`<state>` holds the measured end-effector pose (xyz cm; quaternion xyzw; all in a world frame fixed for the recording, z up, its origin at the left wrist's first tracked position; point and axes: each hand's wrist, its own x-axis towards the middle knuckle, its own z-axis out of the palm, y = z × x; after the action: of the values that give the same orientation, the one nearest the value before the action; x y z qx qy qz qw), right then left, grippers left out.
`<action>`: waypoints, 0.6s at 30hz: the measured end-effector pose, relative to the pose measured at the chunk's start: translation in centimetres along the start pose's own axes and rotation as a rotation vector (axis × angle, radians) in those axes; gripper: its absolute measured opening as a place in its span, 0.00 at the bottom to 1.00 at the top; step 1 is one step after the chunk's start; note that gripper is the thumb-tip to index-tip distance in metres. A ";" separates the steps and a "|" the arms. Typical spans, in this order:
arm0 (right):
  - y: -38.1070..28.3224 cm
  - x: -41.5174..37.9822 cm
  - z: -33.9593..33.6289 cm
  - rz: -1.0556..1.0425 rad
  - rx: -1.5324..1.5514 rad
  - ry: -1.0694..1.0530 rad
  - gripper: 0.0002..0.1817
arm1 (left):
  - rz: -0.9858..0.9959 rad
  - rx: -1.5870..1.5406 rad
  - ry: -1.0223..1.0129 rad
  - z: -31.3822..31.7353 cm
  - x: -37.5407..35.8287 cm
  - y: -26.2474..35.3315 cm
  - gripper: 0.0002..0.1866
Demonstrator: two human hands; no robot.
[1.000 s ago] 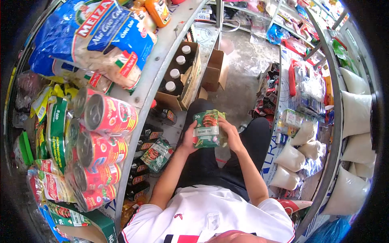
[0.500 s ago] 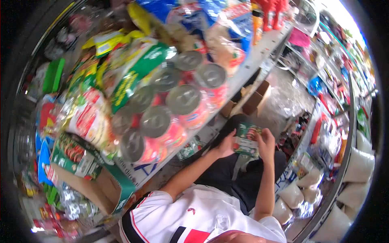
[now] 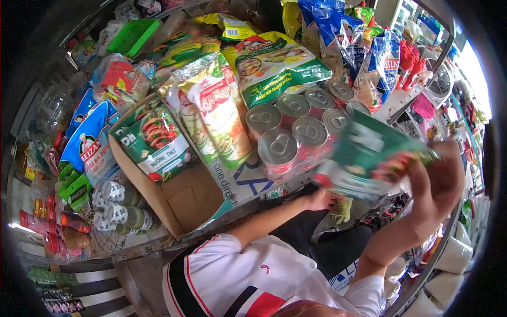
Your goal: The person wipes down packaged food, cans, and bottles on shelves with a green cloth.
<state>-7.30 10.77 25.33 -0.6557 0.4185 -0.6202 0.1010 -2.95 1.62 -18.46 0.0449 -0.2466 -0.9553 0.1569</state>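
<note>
held a green packet [image 3: 367, 153] in the right hand [image 3: 446, 174], pinched narrowly at its right end between thumb and bent fingers. had the body of the packet reaching leftward out of that grip, slanted, above the lap and over the front edge of the shelf [image 3: 243, 193]. showed the printed face toward the camera, with white lettering away from the fingers and a picture of food close beside them. saw the packet blurred, so could not fix its exact tilt.

had the left hand [image 3: 319, 199] below the packet's lower left part, in front of the shelf and partly covered from view. could not tell of any contact between left hand and packet, nor of anything held in that hand.

had the wrapped cans [image 3: 296, 132] just beside the packet's left edge, partly overlapped by it in view. noted farther left an open cardboard box [image 3: 191, 208] with a second packet [image 3: 153, 140] of similar design inside, toward its back end, well apart from both hands. saw a white and red bag [image 3: 222, 105] between box and cans, and a yellow and green bag [image 3: 280, 71] behind the cans. wore a white shirt [image 3: 253, 269] with black and red patches.
</note>
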 end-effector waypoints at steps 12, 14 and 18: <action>-5.4 4.8 21.9 -0.153 0.359 -0.754 0.11 | -0.008 -0.025 -0.030 -1.7 1.2 -1.9 0.43; -4.4 3.9 24.2 -0.228 0.317 -0.744 0.12 | 0.157 -0.203 0.071 1.7 0.0 -1.2 0.40; -4.1 3.2 24.9 -0.333 -0.169 -0.834 0.12 | 0.161 -0.184 0.052 2.6 -0.1 -0.4 0.40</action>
<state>16.44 1.53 25.08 -0.9137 0.2803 -0.2745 0.1059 -3.40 3.18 -16.40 0.0349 -0.1566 -0.9567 0.2428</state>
